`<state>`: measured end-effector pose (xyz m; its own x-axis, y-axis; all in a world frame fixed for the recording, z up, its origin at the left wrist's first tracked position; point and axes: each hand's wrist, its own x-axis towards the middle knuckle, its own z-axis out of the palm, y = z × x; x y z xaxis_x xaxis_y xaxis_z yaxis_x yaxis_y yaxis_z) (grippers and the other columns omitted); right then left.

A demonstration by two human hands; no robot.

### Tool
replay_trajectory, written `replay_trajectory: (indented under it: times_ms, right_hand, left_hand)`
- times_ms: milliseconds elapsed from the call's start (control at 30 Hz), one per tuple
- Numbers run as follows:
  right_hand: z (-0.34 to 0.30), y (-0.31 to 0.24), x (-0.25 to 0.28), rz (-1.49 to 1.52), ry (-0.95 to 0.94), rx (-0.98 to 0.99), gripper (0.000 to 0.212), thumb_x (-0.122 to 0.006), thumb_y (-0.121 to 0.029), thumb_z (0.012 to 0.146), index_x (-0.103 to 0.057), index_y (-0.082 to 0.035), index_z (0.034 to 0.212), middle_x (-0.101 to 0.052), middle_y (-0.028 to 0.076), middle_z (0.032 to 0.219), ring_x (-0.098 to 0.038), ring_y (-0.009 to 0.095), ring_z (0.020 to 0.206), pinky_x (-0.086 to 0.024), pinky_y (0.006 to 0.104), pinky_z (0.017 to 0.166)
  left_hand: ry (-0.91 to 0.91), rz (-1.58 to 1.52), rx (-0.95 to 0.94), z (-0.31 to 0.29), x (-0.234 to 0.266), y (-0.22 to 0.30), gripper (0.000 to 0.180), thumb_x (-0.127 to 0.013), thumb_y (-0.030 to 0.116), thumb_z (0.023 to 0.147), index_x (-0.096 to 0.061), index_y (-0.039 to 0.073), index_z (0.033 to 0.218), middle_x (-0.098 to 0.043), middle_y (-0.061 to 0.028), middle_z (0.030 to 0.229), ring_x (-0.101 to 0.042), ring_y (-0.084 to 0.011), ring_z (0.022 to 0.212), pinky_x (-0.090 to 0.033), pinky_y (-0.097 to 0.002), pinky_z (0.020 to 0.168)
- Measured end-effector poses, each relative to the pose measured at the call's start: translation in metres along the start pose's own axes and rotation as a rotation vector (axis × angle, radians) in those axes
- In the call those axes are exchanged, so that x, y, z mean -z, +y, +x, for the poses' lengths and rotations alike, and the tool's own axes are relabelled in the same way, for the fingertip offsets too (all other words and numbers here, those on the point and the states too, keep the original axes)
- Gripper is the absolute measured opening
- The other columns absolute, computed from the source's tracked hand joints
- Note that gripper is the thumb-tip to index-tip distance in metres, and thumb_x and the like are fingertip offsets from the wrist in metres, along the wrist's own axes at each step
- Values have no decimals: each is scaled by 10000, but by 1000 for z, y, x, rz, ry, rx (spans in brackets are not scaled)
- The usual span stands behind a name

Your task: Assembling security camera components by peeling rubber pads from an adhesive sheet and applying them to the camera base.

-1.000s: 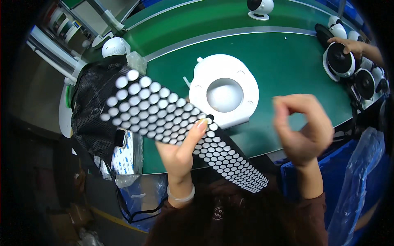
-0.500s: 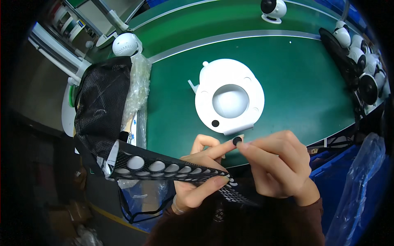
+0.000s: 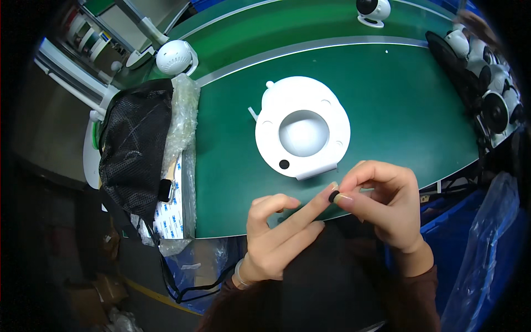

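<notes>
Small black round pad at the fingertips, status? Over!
Left hand, right hand: both touching small black round pad. White round plastic part: just beyond. Nothing seen between.

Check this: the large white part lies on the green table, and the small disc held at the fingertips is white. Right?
No: the held disc is black, as the head view shows. The large white part does lie on the green table.

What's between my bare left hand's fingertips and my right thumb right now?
In the head view, a small round black disc lies there, where the fingertips of your left hand and right hand come together.
</notes>
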<state>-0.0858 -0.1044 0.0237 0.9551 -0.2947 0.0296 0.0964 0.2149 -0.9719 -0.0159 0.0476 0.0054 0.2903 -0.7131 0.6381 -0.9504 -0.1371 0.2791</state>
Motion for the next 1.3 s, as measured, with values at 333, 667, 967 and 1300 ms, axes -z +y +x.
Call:
replay_trajectory:
  times_ms: [333,667,967,1300]
  right_hand:
    - [3,-4,9,-85,44,-17,77,-621,-12,697,-583,31,747,-566,20,700,-478,10,586,-379,119,507]
    - [6,2,15,-390,139,218,76,-632,-9,675,-582,16,727,-553,38,677,-474,38,569,-375,145,486]
    - [9,-3,3,-478,151,368,47,-597,10,692,-564,16,725,-567,67,728,-542,99,652,-422,182,503]
    - [30,-10,6,-604,228,243,60,-582,-18,713,-550,32,719,-574,44,697,-530,70,633,-424,178,592]
  left_hand:
    - [106,287,-77,4,-14,2,88,-521,50,634,-502,70,550,-594,-3,966,-447,-165,800,-308,-248,616]
    - [69,433,-161,10,-20,1,137,-497,43,635,-440,68,513,-578,-10,1000,-468,-159,783,-302,-244,608]
    - [305,-90,309,-16,-12,-19,173,-617,83,608,-586,7,761,-525,-138,1063,-472,-200,837,-393,-282,732]
    - [590,-1234,661,-7,-31,-27,352,-530,-9,724,-456,-119,1050,-542,-115,925,-495,-132,814,-364,-227,758]
